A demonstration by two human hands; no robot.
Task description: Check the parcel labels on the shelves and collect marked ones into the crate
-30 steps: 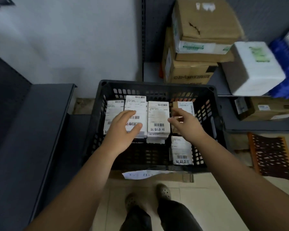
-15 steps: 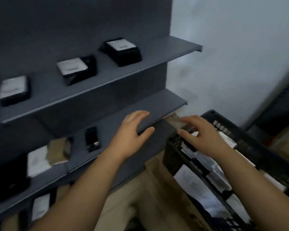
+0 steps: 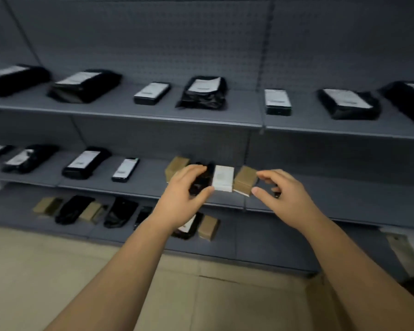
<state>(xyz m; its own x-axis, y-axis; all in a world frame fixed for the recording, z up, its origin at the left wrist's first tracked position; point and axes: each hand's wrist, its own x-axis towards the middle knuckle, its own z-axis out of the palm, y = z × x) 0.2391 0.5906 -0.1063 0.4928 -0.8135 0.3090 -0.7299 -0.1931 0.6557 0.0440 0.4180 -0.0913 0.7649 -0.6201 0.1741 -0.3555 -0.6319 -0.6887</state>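
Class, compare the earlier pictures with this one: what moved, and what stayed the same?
The view swung from the crate to the shelves. Both hands left the crate's parcels: the left hand now reaches a black parcel on the middle shelf, the right hand beside a brown box. Both remain empty.

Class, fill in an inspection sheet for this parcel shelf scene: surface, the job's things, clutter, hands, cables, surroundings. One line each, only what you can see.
Surface: grey metal shelving in three tiers, with a perforated back panel.
Job's things: black bagged parcels with white labels on the top tier; on the middle tier a white-labelled box between a black parcel and a brown carton. The labels are too blurred to read. Crate: nothing seen.
Clutter: brown cartons and black bags crowded on the bottom tier.
Hands: left hand open, in front of the black parcel, contact unclear; right hand open, beside the brown carton, holding nothing.
Cables: nothing seen.
Surroundings: beige tiled floor.
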